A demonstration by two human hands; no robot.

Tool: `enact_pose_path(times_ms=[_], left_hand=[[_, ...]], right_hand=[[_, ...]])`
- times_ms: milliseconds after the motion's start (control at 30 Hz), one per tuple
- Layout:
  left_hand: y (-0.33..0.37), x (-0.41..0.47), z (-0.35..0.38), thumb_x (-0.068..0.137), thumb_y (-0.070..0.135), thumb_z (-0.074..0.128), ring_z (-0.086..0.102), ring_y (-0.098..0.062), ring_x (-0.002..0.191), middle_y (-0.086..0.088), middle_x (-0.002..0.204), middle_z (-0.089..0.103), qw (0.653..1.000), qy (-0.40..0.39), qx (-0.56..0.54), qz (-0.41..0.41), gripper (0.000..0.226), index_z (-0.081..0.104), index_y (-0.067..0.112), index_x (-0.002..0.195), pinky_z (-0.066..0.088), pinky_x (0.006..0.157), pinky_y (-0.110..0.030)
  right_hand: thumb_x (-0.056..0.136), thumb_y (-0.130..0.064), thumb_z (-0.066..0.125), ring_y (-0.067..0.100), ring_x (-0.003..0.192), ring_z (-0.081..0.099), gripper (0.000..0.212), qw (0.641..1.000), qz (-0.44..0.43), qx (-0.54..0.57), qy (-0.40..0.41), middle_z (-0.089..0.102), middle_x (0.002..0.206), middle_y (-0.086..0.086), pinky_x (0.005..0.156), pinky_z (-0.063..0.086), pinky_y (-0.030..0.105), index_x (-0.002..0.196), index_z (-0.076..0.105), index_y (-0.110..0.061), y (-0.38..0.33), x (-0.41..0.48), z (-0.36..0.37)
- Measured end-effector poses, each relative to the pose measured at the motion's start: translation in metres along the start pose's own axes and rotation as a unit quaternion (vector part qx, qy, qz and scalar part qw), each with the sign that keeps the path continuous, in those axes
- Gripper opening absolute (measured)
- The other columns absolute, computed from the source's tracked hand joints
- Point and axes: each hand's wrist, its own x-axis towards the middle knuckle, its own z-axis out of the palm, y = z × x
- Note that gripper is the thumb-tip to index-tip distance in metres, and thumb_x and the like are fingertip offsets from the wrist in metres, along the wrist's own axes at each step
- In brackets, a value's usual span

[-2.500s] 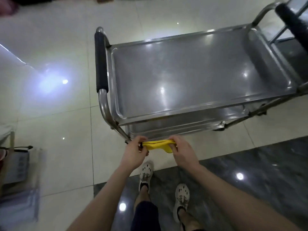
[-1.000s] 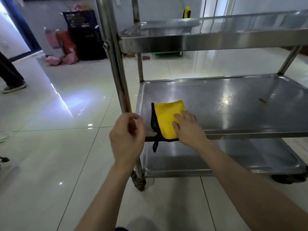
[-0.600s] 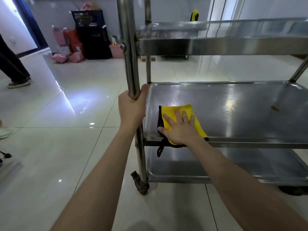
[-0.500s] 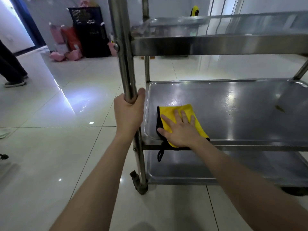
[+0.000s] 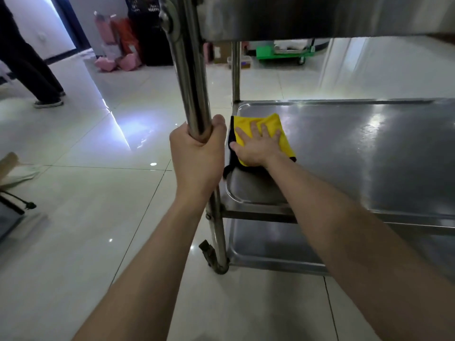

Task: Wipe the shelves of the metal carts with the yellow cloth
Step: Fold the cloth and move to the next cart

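Left hand (image 5: 197,153) is clamping its grip round the cart post (image 5: 189,70). Right hand (image 5: 256,146), grip apart and fingers flat, is pressing the cloth (image 5: 273,120) onto the middle shelf (image 5: 369,148), at its left edge near the far corner.

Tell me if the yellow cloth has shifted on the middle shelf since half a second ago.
Yes. The yellow cloth, pressed under the right hand, has slid back from the middle shelf's front rim, which it overhung, toward the rear left corner.
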Motion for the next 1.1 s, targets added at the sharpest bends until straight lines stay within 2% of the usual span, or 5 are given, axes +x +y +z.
enact_pose_path(times_ms=[300,667,833,1000,1100], left_hand=[[0.017,-0.007,-0.001,0.092,0.03,0.067,0.032,-0.032,0.057,-0.02,0.063,0.031,0.999,-0.015,0.004,-0.03,0.051,0.034,-0.004,0.074,0.036,0.049,-0.053],[0.01,-0.01,-0.005,0.092,0.022,0.066,0.031,-0.026,0.053,-0.013,0.063,0.035,0.999,-0.033,-0.008,-0.036,0.04,0.039,0.002,0.071,0.031,0.048,-0.033],[0.007,-0.014,0.0,0.094,0.024,0.066,0.03,-0.027,0.055,-0.012,0.063,0.035,0.999,-0.022,-0.009,-0.027,0.04,0.039,0.004,0.071,0.03,0.051,-0.039],[0.006,-0.011,0.002,0.09,0.03,0.066,0.027,-0.045,0.059,-0.025,0.066,0.028,1.0,-0.017,0.007,-0.016,0.048,0.032,0.001,0.073,0.033,0.05,-0.051],[0.008,-0.011,0.0,0.09,0.032,0.067,0.031,-0.034,0.062,-0.016,0.066,0.034,0.999,-0.019,0.001,-0.03,0.048,0.036,-0.001,0.074,0.039,0.053,-0.056]], right_hand=[[0.099,-0.077,0.019,0.024,0.165,-0.007,0.07,0.997,-0.08,-0.015,0.007,-0.007,0.179,-0.006,0.128,-0.007,0.062,0.164,0.004,-0.057,0.013,-0.133,0.017],[0.094,-0.082,0.028,0.025,0.165,0.0,0.076,0.988,0.154,0.004,0.028,0.001,0.18,-0.006,0.128,0.0,0.065,0.164,0.011,-0.056,0.194,-0.14,-0.018],[0.097,-0.077,0.022,0.036,0.164,-0.009,0.077,0.988,0.157,0.007,0.001,-0.006,0.18,0.004,0.123,-0.005,0.074,0.167,0.01,-0.049,0.132,-0.054,-0.025],[0.096,-0.075,0.022,0.036,0.164,-0.006,0.077,1.0,0.024,0.003,-0.013,-0.005,0.18,0.002,0.121,-0.009,0.076,0.167,0.011,-0.048,0.007,-0.032,-0.005],[0.096,-0.074,0.013,0.032,0.165,-0.009,0.075,1.0,-0.029,0.002,-0.008,-0.006,0.18,-0.001,0.122,-0.01,0.073,0.167,0.005,-0.05,-0.018,-0.067,0.012]])
